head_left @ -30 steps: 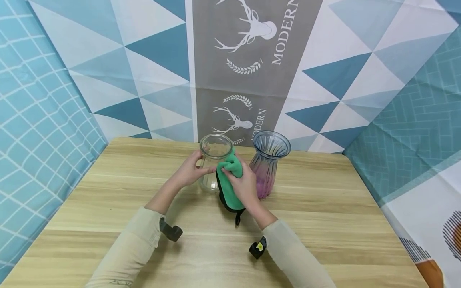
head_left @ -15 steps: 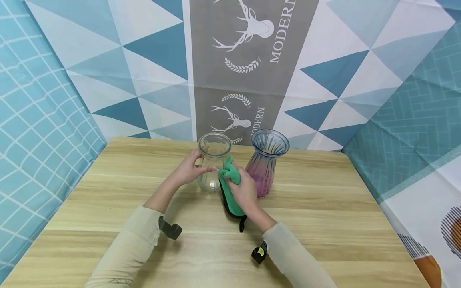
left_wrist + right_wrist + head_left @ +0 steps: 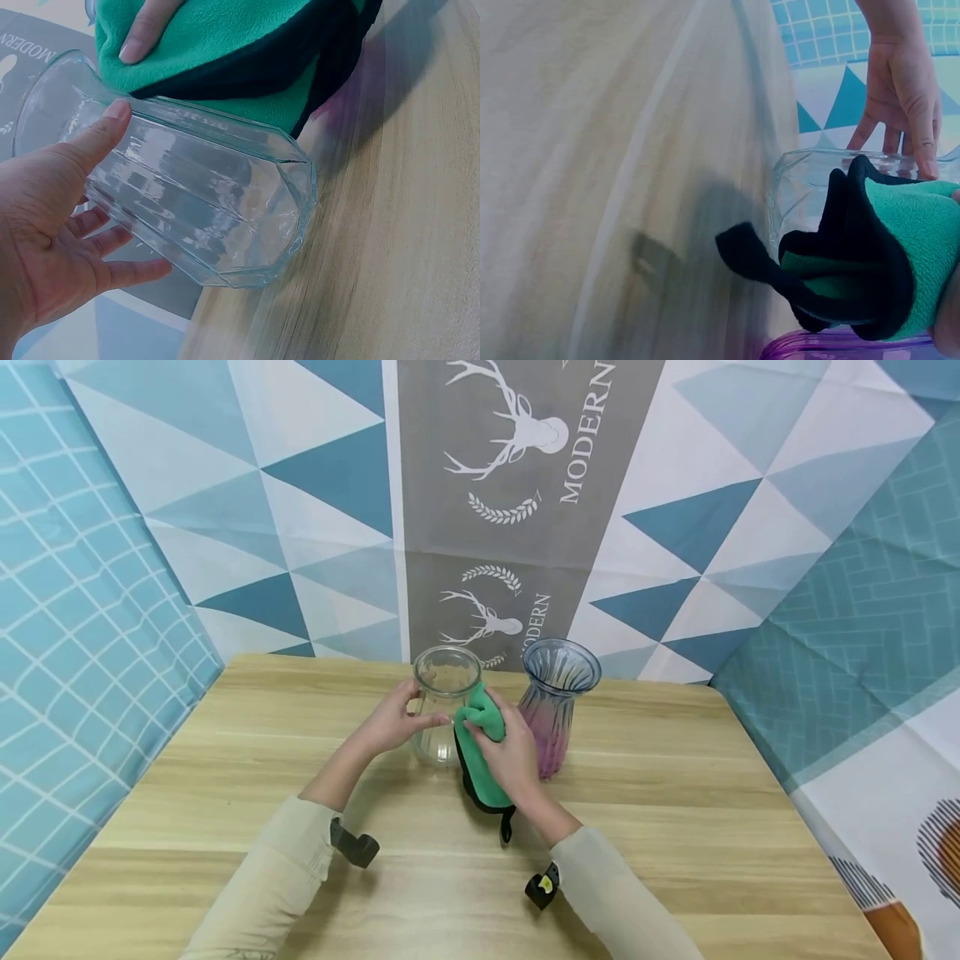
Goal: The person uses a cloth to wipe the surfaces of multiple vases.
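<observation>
A clear glass vase [image 3: 202,195] with a flared rim and faceted sides stands upright near the back of the table. My left hand [image 3: 393,720] grips it from the left, thumb across the near side and fingers behind. On its right side, my right hand [image 3: 510,747] holds a folded green cloth [image 3: 483,768] with black edging and a small black loop [image 3: 742,255]. The cloth lies against the glass in the left wrist view. Just right of that hand stands a ribbed vase [image 3: 558,693], blue at the top and purple-pink below, partly hidden by the hand.
The light wooden table [image 3: 675,827] reaches a patterned backdrop [image 3: 322,510] behind the vases. Blue tiled-pattern cloth [image 3: 75,610] hangs along the left side. Each wrist carries a small black camera mount.
The right hand and green cloth have shifted slightly along the clear vase's right side, and the cloth's lower end hangs a little further right. The left hand keeps its grip.
</observation>
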Demonstrator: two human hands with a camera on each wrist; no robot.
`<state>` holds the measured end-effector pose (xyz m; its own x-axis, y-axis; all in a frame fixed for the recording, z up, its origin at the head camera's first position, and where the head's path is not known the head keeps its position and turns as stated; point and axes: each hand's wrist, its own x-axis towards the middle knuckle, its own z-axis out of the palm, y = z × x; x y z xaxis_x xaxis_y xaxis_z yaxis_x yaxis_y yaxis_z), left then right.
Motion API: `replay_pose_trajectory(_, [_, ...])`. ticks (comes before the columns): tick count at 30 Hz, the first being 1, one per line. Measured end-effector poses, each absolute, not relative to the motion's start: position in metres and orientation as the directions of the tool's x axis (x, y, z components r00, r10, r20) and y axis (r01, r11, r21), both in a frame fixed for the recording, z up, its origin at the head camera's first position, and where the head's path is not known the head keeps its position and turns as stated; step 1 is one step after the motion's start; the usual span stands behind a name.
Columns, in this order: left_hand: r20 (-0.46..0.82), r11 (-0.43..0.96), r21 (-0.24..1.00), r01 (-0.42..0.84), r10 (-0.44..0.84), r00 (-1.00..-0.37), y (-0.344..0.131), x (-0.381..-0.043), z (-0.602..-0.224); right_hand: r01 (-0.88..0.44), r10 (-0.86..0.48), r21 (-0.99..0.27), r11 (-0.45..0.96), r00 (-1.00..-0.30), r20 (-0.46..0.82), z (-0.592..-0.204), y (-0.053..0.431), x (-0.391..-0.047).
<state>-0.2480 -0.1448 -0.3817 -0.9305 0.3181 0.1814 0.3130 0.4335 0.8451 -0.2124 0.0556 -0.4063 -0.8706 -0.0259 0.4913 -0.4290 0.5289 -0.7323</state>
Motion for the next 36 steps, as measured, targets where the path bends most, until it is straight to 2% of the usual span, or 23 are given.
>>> replay_pose_trajectory(6, [0.165, 0.420, 0.858, 0.296, 0.321, -0.933, -0.146, -0.250, -0.394, -0.391, -0.042, -0.735, 0.554, -0.895, 0.444, -0.409, 0.053, -0.212])
replay_pose_trajectory(17, [0.185, 0.425, 0.851, 0.309, 0.308, -0.933, -0.148, -0.260, -0.385, -0.346, -0.047, -0.708, 0.616, -0.913, 0.405, -0.412, 0.053, -0.212])
replay_pose_trajectory(22, [0.185, 0.451, 0.837, 0.309, 0.299, -0.936, -0.150, -0.260, -0.385, -0.364, -0.042, -0.689, 0.627, -0.899, 0.436, -0.413, 0.054, -0.213])
replay_pose_trajectory(30, [0.194, 0.457, 0.830, 0.321, 0.303, -0.933, -0.150, -0.259, -0.388, -0.468, 0.003, -0.687, 0.555, -0.825, 0.565, -0.406, 0.057, -0.214])
replay_pose_trajectory(36, [0.186, 0.454, 0.831, 0.321, 0.317, -0.930, -0.148, -0.256, -0.391, -0.432, -0.007, -0.709, 0.558, -0.856, 0.517, -0.408, 0.054, -0.213])
